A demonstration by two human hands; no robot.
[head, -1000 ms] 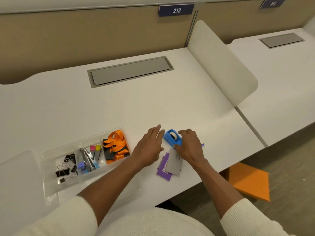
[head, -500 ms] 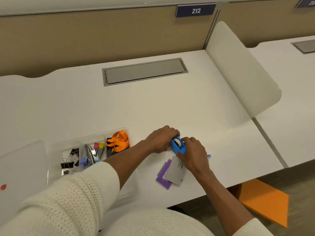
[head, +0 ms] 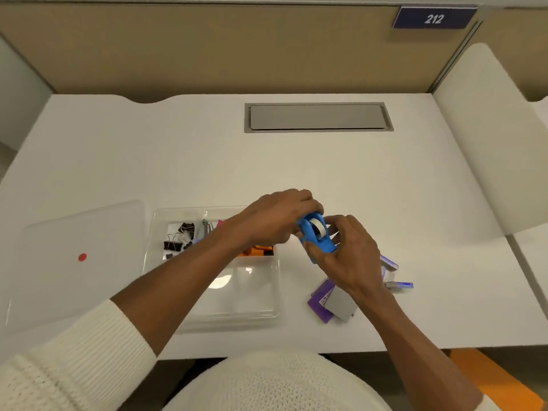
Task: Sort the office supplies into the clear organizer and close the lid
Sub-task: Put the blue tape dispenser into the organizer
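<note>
Inside the clear organizer (head: 268, 307), binder clips (head: 178, 238) lie; both hands, left hand (head: 275, 218) and right hand (head: 353, 259), grip the tape dispenser (head: 315, 237).

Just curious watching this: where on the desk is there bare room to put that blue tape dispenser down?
Free: the white desk between the grey cable hatch and both hands, and the clear organizer's near compartments. Crowded: its far compartments, and the purple and grey staple boxes beside the right hand.

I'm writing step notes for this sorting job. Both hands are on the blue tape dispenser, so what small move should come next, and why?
Probably carry the blue plastic tape dispenser, held by the left hand and right hand, leftward and set it in the clear plastic organizer, whose near compartments look empty.
</note>
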